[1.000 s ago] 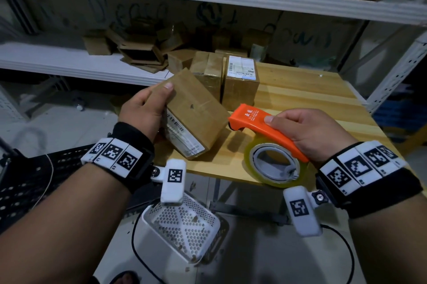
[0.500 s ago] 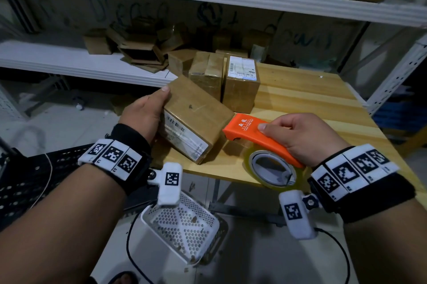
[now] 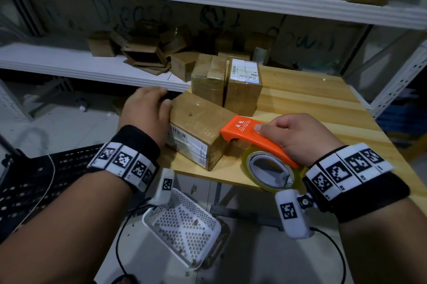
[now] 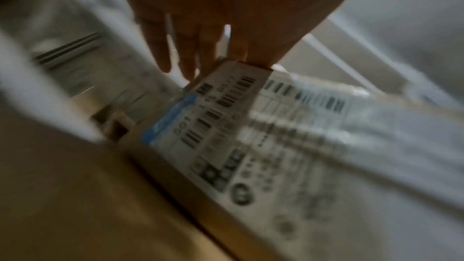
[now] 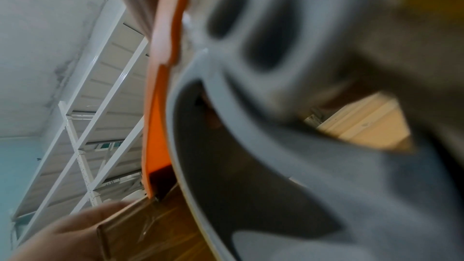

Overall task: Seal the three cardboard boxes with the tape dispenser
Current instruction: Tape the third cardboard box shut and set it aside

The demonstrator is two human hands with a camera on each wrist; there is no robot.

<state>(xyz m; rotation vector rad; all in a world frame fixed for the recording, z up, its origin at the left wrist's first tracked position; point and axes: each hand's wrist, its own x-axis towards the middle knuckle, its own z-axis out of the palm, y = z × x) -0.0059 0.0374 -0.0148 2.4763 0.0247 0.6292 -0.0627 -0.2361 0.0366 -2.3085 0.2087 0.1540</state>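
Note:
A taped brown box [image 3: 198,126] with a shipping label on its near side lies at the near left corner of the wooden table [image 3: 323,103]. My left hand [image 3: 150,108] holds its left end, thumb on the top edge; the left wrist view shows the fingers [image 4: 185,51] reaching past the labelled box [image 4: 251,136]. My right hand [image 3: 298,135] grips the orange tape dispenser [image 3: 245,135]. Its nose touches the box's right top edge, and its tape roll [image 3: 268,172] hangs beside the box. Two more boxes [image 3: 208,80] [image 3: 243,89] stand upright behind.
A white perforated basket [image 3: 182,223] sits on the floor under the table's near edge. A black perforated surface [image 3: 27,182] lies at the left. White shelves [image 3: 69,64] behind hold several loose cardboard boxes. The table's right half is bare wood.
The near box came down from a tilt to lie flat on the table. My left hand slid to its left end. The dispenser moved left until its nose met the box.

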